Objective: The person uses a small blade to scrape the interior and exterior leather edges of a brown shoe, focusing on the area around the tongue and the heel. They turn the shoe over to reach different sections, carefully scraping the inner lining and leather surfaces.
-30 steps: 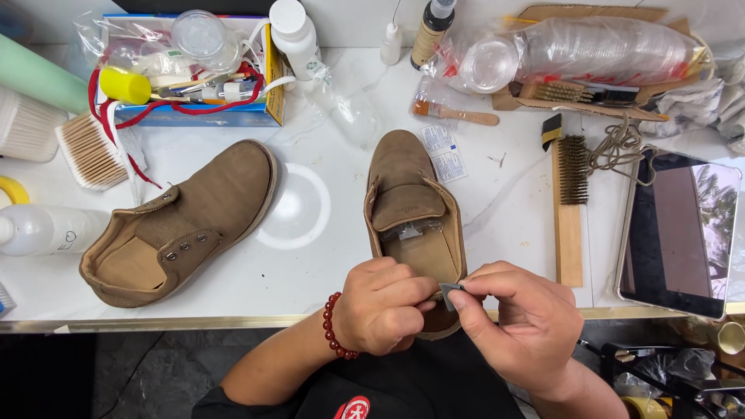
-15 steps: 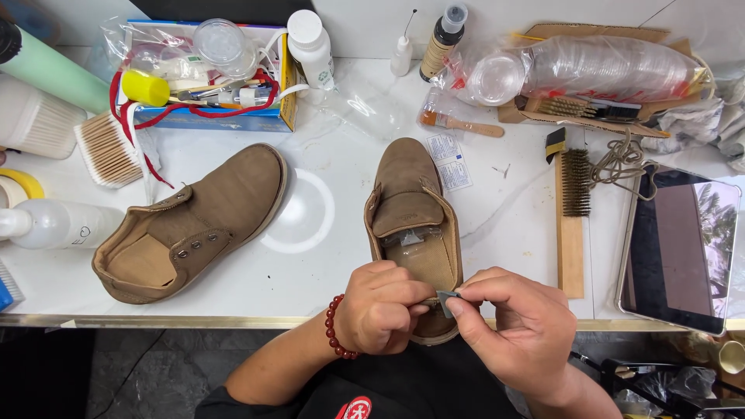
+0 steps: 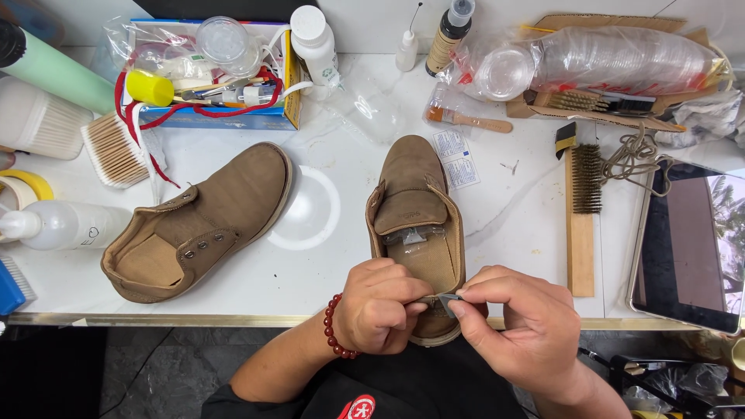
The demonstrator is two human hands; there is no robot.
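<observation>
The shoe [image 3: 415,213] is a brown suede low-top, unlaced, lying sole-down on the white table with its toe pointing away from the person and its heel at the near table edge. Its tongue is folded forward over the vamp, leaving the tan insole open to view, with a bit of clear film lying inside. At the heel, a small grey tab [image 3: 448,302] is pinched against the rim; its exact nature cannot be told.

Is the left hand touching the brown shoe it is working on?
Touching: the head view shows the left hand gripping the heel of the brown shoe.
</observation>
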